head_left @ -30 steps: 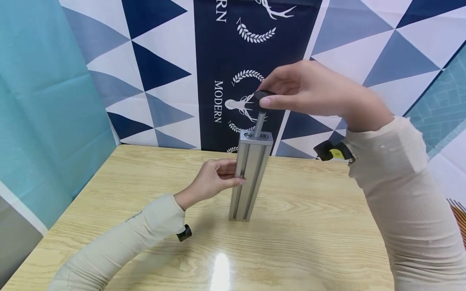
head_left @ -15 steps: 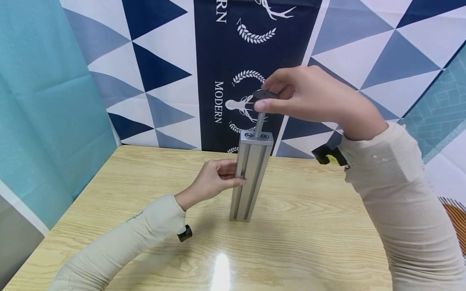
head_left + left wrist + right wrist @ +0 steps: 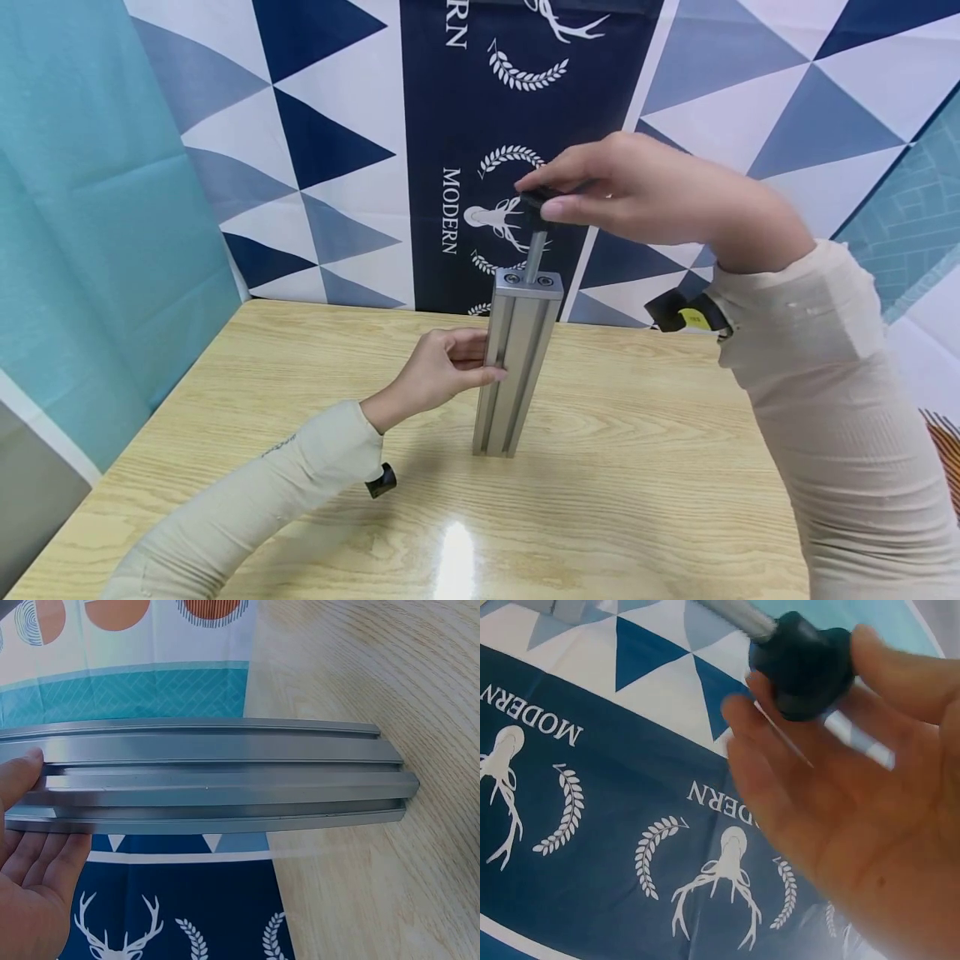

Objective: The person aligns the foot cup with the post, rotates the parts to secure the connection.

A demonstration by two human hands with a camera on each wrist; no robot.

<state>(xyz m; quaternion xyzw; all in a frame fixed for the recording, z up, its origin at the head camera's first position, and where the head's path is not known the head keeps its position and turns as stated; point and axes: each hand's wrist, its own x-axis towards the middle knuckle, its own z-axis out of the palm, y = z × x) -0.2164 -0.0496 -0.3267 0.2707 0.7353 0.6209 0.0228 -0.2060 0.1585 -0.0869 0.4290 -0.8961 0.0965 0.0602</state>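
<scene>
Behind metal column (image 3: 523, 358), patterned cloth (image 3: 525, 108), table (image 3: 637, 442) below

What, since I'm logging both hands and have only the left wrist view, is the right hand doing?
Observer: The right hand holds a black knob.
Operator: What joins that knob to the metal profile I see?
Observer: A thin grey rod runs from the knob down to the profile's top end.
Operator: Anything else on that end?
Observer: Two screw heads, one on each side of the rod.

Right fingers (image 3: 561, 168) straighter, extended over black knob (image 3: 801, 671)
</scene>
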